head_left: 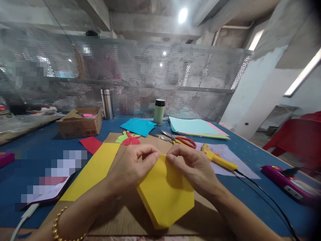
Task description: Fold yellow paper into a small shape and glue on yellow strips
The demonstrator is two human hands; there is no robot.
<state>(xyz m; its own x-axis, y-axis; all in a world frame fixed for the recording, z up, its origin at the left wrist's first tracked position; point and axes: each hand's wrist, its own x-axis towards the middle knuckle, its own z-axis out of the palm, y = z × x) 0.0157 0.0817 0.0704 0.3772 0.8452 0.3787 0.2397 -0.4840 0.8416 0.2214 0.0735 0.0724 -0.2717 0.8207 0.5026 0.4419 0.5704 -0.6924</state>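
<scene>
Holding folded yellow paper (168,192), many-sided, slanted lower corners, shadowed upper right.

Looks like a small craft workshop in a rough room: bare concrete beams (150,25) overhead, perforated partition (140,73) behind, red chair (288,137) off right. Blue worktable (240,184) carries paper-craft gear: yellow glue gun (223,161), scissors (178,138), stacked coloured sheets (193,126), red and green cutouts (131,139), purple power strip (281,180).

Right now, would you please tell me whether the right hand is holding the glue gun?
No, the right hand pinches folded yellow paper, while the glue gun lies on a lilac sheet.
</scene>
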